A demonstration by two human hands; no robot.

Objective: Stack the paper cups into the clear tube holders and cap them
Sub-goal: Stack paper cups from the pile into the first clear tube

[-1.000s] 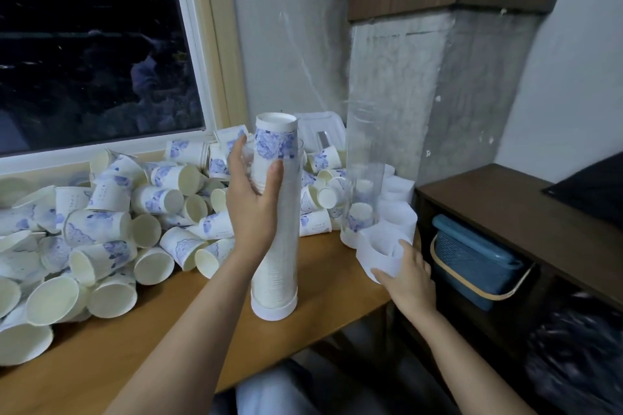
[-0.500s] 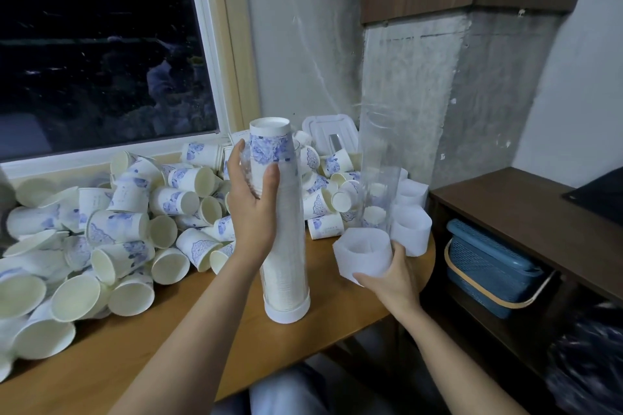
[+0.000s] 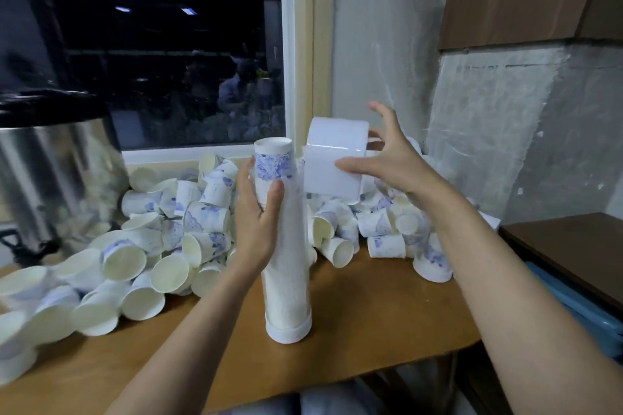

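A clear tube holder (image 3: 290, 280) stands upright on the wooden table (image 3: 371, 330), filled with stacked paper cups; the top cup (image 3: 273, 158) with a blue print sticks out above it. My left hand (image 3: 256, 222) grips the tube near its top. My right hand (image 3: 387, 158) holds a white cap (image 3: 333, 158) in the air just right of the tube's top, thumb in front, fingers behind. Many loose paper cups (image 3: 188, 229) lie in a heap behind the tube.
A steel urn (image 3: 50, 178) stands at the left. Behind are a dark window (image 3: 168, 71) and a concrete wall. A dark wooden shelf (image 3: 566, 246) with a blue basket (image 3: 580, 310) lies at the right. Another tube with cups (image 3: 431, 259) stands at the table's right.
My right hand has lifted the white cap off the table up to the level of the tube's top. The left hand keeps its grip on the tube. The view has swung left.
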